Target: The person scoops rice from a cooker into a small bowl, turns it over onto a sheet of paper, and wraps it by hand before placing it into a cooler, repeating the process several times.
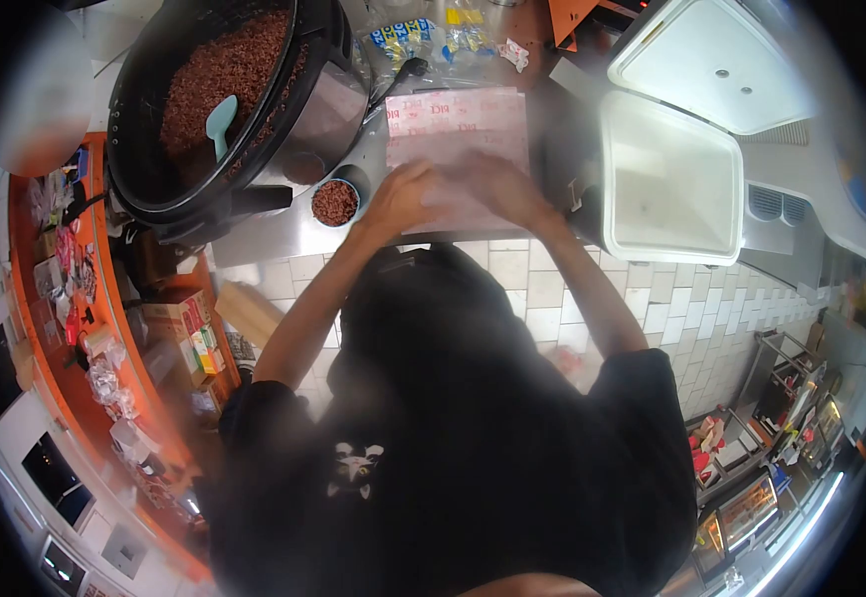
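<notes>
A sheet of white wrapping paper [458, 117] with red print lies on the metal counter, its near part below my hands. My left hand [403, 199] is at the paper's near left side, fingers curled against it. Opposite it, my right hand [500, 189] is over the near right part, its fingers smeared by motion. What lies between the hands is blurred. Left of my left hand stands a small cup [335, 202] filled with reddish-brown rice. A big black rice cooker [318, 124] stands open further left, holding more of this rice [224, 75] and a light-blue rice paddle [220, 121].
An open white bin [672, 184] is on the right, its lid [716, 65] tilted up behind it. Plastic bags [423, 40] and a black cable plug [413, 68] lie at the back. Orange shelving [104, 318] with packages runs along the left.
</notes>
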Motion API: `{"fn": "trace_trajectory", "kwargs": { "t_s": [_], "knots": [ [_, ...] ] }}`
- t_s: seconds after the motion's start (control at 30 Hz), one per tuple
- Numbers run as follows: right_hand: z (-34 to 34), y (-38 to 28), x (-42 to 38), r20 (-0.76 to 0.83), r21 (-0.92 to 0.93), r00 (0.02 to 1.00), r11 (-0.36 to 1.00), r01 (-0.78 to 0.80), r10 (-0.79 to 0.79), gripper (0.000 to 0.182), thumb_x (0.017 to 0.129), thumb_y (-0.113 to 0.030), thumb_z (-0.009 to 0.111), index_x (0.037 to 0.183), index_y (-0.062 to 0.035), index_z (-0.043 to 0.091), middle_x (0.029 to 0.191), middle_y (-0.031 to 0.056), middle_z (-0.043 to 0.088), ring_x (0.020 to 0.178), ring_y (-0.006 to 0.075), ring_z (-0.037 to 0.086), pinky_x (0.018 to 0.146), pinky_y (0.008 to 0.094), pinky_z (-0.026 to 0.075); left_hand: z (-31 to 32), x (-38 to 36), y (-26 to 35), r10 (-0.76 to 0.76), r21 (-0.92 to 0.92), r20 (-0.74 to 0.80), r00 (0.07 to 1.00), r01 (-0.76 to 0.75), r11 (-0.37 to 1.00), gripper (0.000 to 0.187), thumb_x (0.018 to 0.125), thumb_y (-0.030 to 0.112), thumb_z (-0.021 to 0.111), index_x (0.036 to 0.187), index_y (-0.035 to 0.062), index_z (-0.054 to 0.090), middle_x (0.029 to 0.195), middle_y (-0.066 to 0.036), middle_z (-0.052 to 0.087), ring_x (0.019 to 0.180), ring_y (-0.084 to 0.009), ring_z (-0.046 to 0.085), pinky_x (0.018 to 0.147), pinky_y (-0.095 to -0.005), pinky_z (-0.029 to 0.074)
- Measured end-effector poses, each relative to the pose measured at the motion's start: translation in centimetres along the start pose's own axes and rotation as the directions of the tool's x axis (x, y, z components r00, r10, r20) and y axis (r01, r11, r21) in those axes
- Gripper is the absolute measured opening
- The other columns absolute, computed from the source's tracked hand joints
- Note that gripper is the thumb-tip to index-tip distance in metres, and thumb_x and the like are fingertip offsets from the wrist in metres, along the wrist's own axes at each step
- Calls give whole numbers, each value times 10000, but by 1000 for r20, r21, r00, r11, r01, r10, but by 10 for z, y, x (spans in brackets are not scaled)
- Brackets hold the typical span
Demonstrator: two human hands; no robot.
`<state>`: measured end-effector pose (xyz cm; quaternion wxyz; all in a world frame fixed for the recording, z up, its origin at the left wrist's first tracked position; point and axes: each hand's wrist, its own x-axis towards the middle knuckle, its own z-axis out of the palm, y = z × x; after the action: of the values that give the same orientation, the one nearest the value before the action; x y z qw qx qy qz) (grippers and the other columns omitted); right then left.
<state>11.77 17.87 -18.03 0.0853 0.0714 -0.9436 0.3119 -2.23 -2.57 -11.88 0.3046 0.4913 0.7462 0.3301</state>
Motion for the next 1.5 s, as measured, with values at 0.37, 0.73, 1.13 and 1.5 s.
{"fn": "trace_trajectory", "kwargs": {
  "t_s": [0.37, 0.73, 1.13, 1.5],
  "knots": [
    [-14, 10, 35, 6, 80, 928, 925, -372, 373, 243, 904, -186, 663, 1125, -95, 708, 1075, 188, 691, 986, 368, 658, 864, 429, 514, 11, 61, -68, -103, -20, -37, 994, 102, 995, 239, 864, 186, 741, 986, -10, 679, 900, -165, 690, 847, -247, 666, 800, -365, 514],
    [34, 94, 23, -36, 140, 934, 927, -349, 357, 250, 851, -245, 725, 1044, -87, 741, 1014, 204, 688, 992, 378, 653, 866, 446, 506, -8, 74, -144, -103, -423, 233, 967, 196, 885, 226, 822, 182, 771, 976, 27, 715, 832, -121, 700, 829, -264, 670, 788, -359, 515],
    [2, 32, 51, -408, -462, 881, 778, -426, 240, 123, 715, -135, 746, 815, -72, 710, 922, 188, 672, 907, 355, 652, 819, 465, 521, 26, 64, -79, 108, 457, -568, 816, 204, 866, 208, 732, 148, 801, 894, 63, 702, 967, -129, 699, 907, -319, 666, 838, -421, 494],
    [7, -1, -4, -50, -295, 950, 904, -310, 309, 236, 835, -42, 598, 1066, -46, 647, 1023, 172, 660, 958, 359, 625, 886, 482, 470, 49, 18, -88, 87, 360, -267, 960, 16, 933, 168, 864, 149, 642, 1016, 106, 699, 1016, -123, 701, 958, -315, 669, 886, -422, 518]
  ]
}}
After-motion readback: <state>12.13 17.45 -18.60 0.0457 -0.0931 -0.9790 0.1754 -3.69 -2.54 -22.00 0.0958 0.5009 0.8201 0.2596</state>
